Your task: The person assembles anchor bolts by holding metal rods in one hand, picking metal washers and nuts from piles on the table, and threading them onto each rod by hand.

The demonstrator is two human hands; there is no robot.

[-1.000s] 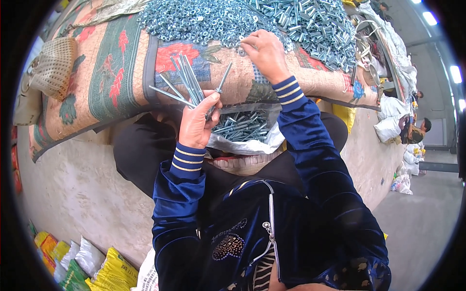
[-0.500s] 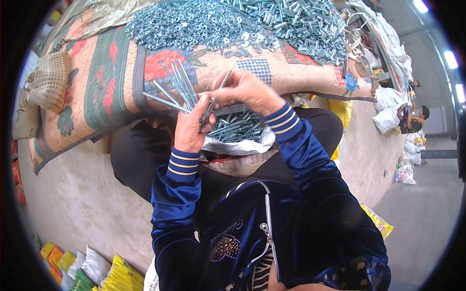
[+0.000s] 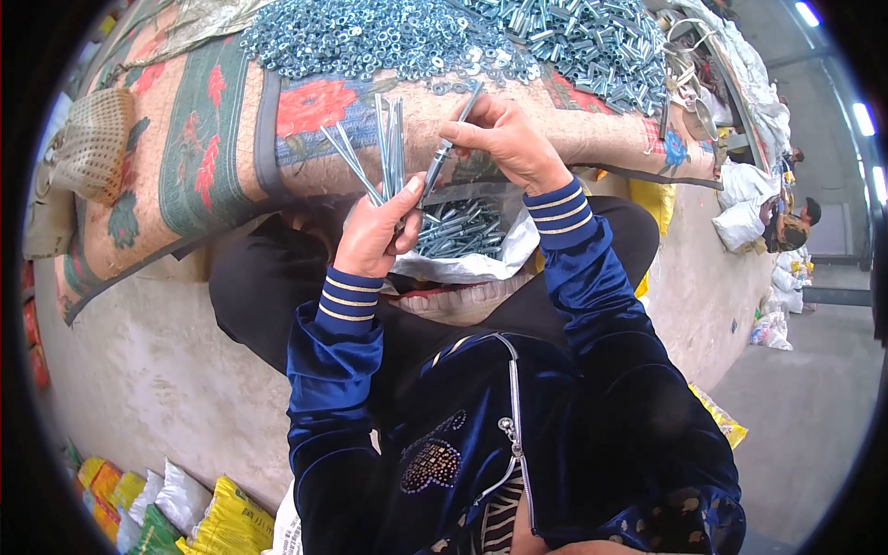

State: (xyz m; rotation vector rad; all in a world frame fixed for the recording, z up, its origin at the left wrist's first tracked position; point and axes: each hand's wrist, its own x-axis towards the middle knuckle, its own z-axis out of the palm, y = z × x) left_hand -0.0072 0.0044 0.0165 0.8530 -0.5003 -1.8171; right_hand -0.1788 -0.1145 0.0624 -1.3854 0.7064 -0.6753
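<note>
My left hand is closed round a fanned bunch of long thin metal rods, which stick up past the thumb. Between the thumb and fingers of my right hand is one bolt, slanted, with a thicker dark sleeve along its lower part. That lower end comes close to my left fingertips; whether it touches them I cannot tell. Below the hands, between my legs, a white plastic bag holds many metal bolts. My left palm and the rods' lower ends are hidden.
On the patterned quilt ahead lie a heap of nuts and washers and, to its right, a heap of metal sleeves. A woven basket stands at left. Sacks lie at lower left; another person sits far right.
My right hand has moved right and slightly up, drawing the bolt into view with its sleeve showing. The rods in my left hand now stand more upright, and that hand has shifted slightly.
</note>
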